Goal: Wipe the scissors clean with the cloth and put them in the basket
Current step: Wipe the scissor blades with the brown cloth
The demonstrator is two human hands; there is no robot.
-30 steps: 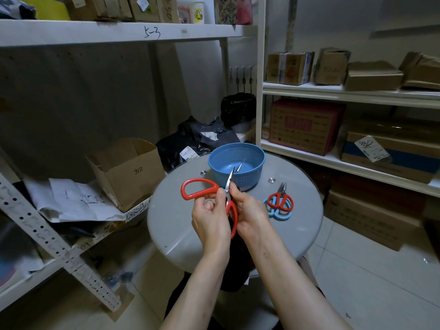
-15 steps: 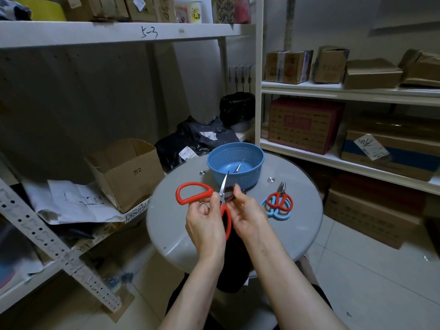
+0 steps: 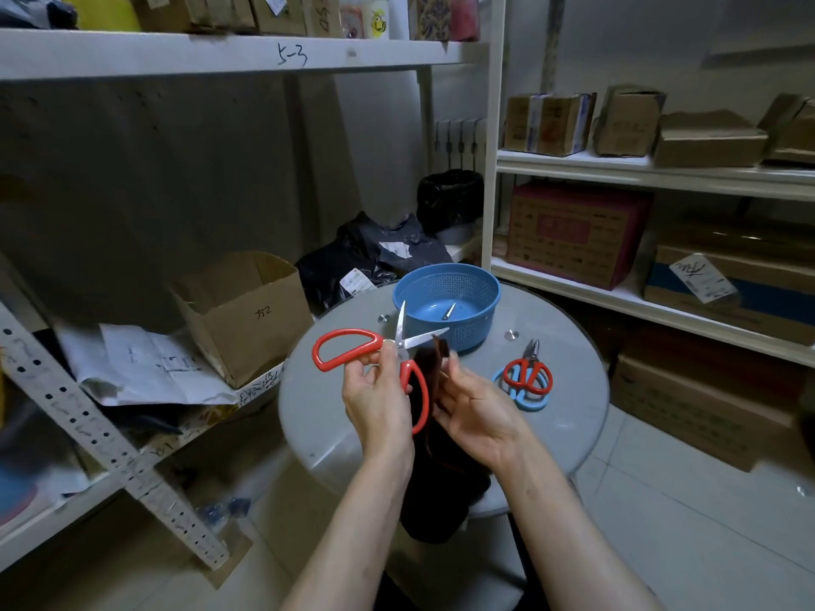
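Observation:
My left hand (image 3: pixel 379 394) grips a large pair of red-handled scissors (image 3: pixel 348 346) near the pivot, above the round grey table (image 3: pixel 322 416). Their blades stand spread apart, tips toward the blue basket (image 3: pixel 474 284). My right hand (image 3: pixel 476 407) holds a dark cloth (image 3: pixel 430 368) just right of the blades; the cloth hangs down below the table edge. A small metal item (image 3: pixel 448 311) lies inside the basket. A smaller red pair of scissors (image 3: pixel 528 372) lies on a light-blue pair (image 3: pixel 527 401) at the table's right.
An open cardboard box (image 3: pixel 247 310) and loose papers (image 3: pixel 145 363) sit on the low shelf to the left. Black bags (image 3: pixel 366 258) lie behind the table. Shelves with boxes (image 3: pixel 573 231) fill the right side. A perforated metal bar (image 3: pixel 106 438) slants at lower left.
The scissor blades have spread wider apart. My right hand has slipped off the blade to the right and lower, so the dark cloth now shows beside the blades.

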